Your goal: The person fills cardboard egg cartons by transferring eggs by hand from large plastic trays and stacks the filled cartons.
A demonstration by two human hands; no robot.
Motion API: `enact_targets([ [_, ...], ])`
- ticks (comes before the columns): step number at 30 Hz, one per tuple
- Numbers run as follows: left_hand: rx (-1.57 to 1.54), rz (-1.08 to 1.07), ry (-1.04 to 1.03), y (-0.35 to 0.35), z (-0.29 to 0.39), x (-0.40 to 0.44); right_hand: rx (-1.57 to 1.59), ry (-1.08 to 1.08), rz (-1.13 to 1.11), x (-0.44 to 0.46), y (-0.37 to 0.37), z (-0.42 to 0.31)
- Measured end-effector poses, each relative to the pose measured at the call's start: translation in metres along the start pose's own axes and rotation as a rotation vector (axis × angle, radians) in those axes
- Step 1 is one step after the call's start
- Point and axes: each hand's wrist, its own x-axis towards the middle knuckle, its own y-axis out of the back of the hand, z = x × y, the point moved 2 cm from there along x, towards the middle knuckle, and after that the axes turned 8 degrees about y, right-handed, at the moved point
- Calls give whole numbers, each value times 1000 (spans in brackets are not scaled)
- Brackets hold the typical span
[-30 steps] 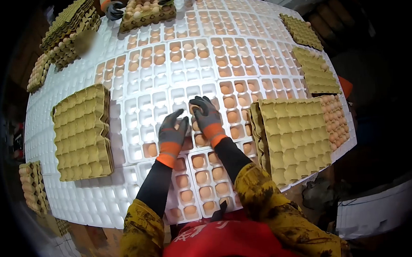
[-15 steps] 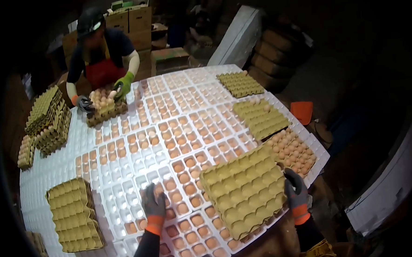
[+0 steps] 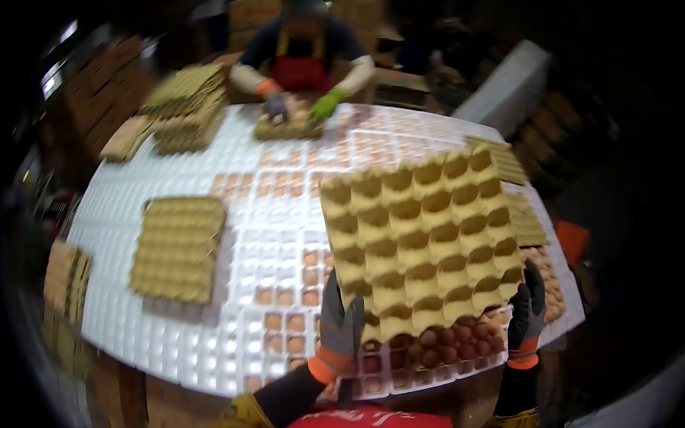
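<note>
An empty yellow pulp egg tray (image 3: 425,241) is raised and tilted above the right part of the table, between my two gloved hands. My left hand (image 3: 342,322) grips its lower left edge, and my right hand (image 3: 527,309) holds its lower right corner. Brown eggs (image 3: 458,343) show just below the raised tray, near the table's front edge. White plastic trays (image 3: 267,253) cover the table, some of their cells holding brown eggs. Whatever lies directly behind the lifted tray is hidden.
Empty pulp trays (image 3: 178,250) lie stacked on the left. Further stacks (image 3: 190,117) stand at the far left, others at the right edge. Across the table, a co-worker (image 3: 301,57) in gloves handles a pulp tray of eggs (image 3: 291,124).
My right hand moved from the table's middle to the yellow tray's right side. My left hand then took its left side, and the tray rose off the table. The view tilted up.
</note>
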Motion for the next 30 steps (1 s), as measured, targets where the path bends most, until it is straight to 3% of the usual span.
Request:
enact_targets([
  [1, 75, 128, -106, 30, 11, 10, 50, 92, -54, 3, -39, -9],
  [4, -29, 546, -265, 112, 27, 34, 622, -60, -325, -18, -164, -17],
  [5, 8, 640, -293, 135, 39, 36, 775, -97, -442, -34, -210, -26],
  [6, -172, 667, -348, 162, 35, 42, 698, -218, -470, -50, -262, -43],
  [7, -86, 817, -336, 183, 38, 43, 807, -182, -543, -70, -307, -61],
  [9, -2, 859, -399, 226, 39, 42, 973, -260, -538, -98, -394, -96],
  [10, 107, 911, -355, 245, 41, 37, 882, -185, -503, -107, -436, -102],
  [13, -90, 906, -418, 302, 24, 30, 558, 104, -418, -133, -527, -102],
  [14, -303, 893, -402, 315, 22, 29, 462, 154, -426, -141, -546, -98],
  [15, 85, 971, -202, 330, 17, 25, 310, 208, -413, -151, -560, -93],
  [17, 861, 1035, 224, 374, -17, 7, 176, 120, -369, -170, -583, -59],
  [18, 883, 1051, 156, 395, -56, -1, -15, 83, -417, -179, -582, -45],
  [19, 737, 1051, 248, 396, -48, -6, -126, 108, -472, -187, -586, -21],
  [21, 389, 998, 356, 394, -31, -13, 12, 104, -491, -191, -589, 12],
  [24, -262, 734, 415, 405, -52, -10, 355, -71, -555, -183, -587, 27],
  [25, -313, 696, 416, 404, -56, -6, 474, -151, -569, -182, -587, 21],
  [27, -410, 623, 407, 397, -62, 8, 301, 16, -602, -177, -583, -4],
  [28, -616, 825, 326, 397, -73, 21, 320, 1, -576, -177, -584, -15],
  [29, -517, 815, 370, 405, -84, 25, 338, -14, -548, -177, -586, -22],
  [30, -643, 720, 351, 413, -107, 29, 319, -18, -567, -177, -589, -23],
])
